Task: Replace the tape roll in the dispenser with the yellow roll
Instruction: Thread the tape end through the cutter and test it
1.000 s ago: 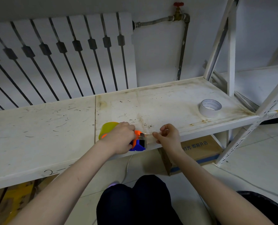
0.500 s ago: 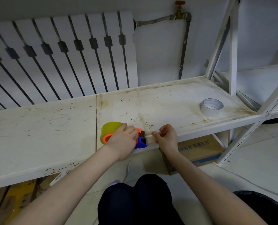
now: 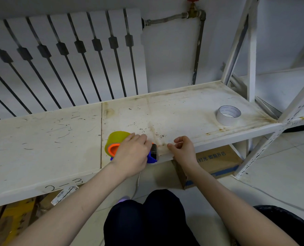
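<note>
The yellow tape roll (image 3: 116, 139) sits on the orange hub (image 3: 113, 150) of the blue tape dispenser (image 3: 152, 157), which rests near the front edge of the white shelf (image 3: 183, 110). My left hand (image 3: 132, 153) grips the dispenser from above and hides most of its body. Just to the right, my right hand (image 3: 182, 148) pinches the free end of the tape, a short strip stretched from the dispenser's mouth. A white tape roll (image 3: 228, 115) lies flat at the shelf's right end.
A radiator (image 3: 64, 55) and a pipe with a red valve (image 3: 193, 8) line the wall behind. White shelf uprights (image 3: 251, 50) stand at the right. A cardboard box (image 3: 213, 162) sits under the shelf on the tiled floor. My knees (image 3: 147, 219) are below.
The dispenser with the yellow roll has turned a little, showing more of the roll and the orange hub. My right hand still holds the tape end close to the dispenser.
</note>
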Demonstrator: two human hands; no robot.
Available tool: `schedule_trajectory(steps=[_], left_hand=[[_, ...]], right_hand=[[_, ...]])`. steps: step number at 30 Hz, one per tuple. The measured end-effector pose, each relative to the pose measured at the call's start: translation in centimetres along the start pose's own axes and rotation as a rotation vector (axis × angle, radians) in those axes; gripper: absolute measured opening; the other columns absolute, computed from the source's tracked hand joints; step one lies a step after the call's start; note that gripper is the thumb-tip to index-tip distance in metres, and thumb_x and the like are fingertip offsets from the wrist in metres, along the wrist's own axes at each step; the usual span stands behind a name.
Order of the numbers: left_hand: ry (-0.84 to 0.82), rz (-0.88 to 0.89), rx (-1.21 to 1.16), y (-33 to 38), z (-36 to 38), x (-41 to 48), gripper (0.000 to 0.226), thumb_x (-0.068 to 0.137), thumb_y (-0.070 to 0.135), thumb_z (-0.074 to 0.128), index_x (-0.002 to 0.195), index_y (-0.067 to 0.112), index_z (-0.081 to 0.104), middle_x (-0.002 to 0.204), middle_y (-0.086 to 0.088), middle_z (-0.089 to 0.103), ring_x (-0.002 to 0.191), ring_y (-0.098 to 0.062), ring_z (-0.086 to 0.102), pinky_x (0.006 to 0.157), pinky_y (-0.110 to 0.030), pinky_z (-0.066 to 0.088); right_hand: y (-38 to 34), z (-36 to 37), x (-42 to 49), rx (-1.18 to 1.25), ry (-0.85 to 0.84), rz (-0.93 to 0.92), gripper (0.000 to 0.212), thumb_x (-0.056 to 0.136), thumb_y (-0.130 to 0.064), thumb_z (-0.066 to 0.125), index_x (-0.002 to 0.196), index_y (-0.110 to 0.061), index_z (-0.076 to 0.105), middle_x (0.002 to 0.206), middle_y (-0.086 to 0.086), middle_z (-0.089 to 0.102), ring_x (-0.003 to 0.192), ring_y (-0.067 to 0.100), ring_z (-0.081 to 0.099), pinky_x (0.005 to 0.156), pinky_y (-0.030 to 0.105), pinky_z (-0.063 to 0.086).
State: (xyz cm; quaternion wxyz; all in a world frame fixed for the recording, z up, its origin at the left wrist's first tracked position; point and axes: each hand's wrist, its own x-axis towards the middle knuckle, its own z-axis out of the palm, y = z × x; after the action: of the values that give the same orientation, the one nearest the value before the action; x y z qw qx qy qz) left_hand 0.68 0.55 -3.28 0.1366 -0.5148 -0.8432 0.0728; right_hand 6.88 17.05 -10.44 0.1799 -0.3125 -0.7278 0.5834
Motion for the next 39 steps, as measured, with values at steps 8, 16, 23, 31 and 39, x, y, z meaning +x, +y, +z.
schedule_trajectory(steps=[8,16,23,31,39], left_hand=[[-0.446,-0.08,-0.011,0.2,0.1,4.3,0.054,0.067,0.054,0.069,0.105,0.018,0.058,0.108,-0.005,0.062,0.107,-0.026,0.058,0.103,-0.046,0.03],[-0.311,-0.133,-0.142,-0.7,0.0,3.4,0.05,0.061,0.054,0.069,0.097,0.023,0.054,0.1,0.003,0.062,0.094,-0.021,0.06,0.087,-0.034,0.035],[-0.196,-0.198,-0.321,-1.7,-0.9,2.2,0.057,0.057,0.057,0.071,0.105,0.031,0.055,0.1,0.009,0.062,0.092,-0.017,0.059,0.079,-0.031,0.041],[-0.14,-0.278,-0.471,-1.8,-1.5,1.7,0.064,0.055,0.055,0.074,0.111,0.032,0.051,0.108,0.01,0.059,0.094,-0.014,0.057,0.077,-0.032,0.053],[-0.092,-0.29,-0.459,-1.0,-1.3,1.7,0.061,0.055,0.056,0.073,0.106,0.032,0.05,0.104,0.01,0.059,0.092,-0.014,0.057,0.077,-0.033,0.052]], right_hand=[[0.3,-0.1,-0.2,0.142,-0.008,0.14,0.026,0.086,-0.015,0.064,0.105,-0.004,0.05,0.084,0.003,0.053,0.073,0.014,0.055,0.061,0.025,0.055],[1.1,-0.4,-1.0,0.236,0.038,0.116,0.02,0.088,-0.016,0.062,0.1,0.0,0.061,0.084,0.01,0.061,0.07,0.013,0.059,0.055,0.016,0.053],[-1.0,-1.6,-1.4,0.51,-0.017,0.18,0.021,0.083,-0.011,0.069,0.096,0.003,0.06,0.076,0.006,0.055,0.07,0.013,0.059,0.062,0.018,0.053],[-5.3,-3.2,-2.4,0.344,0.029,-0.042,0.025,0.08,-0.012,0.072,0.097,0.001,0.06,0.077,0.011,0.062,0.067,0.013,0.064,0.055,0.012,0.053],[-7.2,-4.0,-2.8,0.087,0.072,-0.194,0.02,0.076,-0.01,0.076,0.085,-0.011,0.057,0.071,0.007,0.063,0.059,0.012,0.064,0.063,0.028,0.06]])
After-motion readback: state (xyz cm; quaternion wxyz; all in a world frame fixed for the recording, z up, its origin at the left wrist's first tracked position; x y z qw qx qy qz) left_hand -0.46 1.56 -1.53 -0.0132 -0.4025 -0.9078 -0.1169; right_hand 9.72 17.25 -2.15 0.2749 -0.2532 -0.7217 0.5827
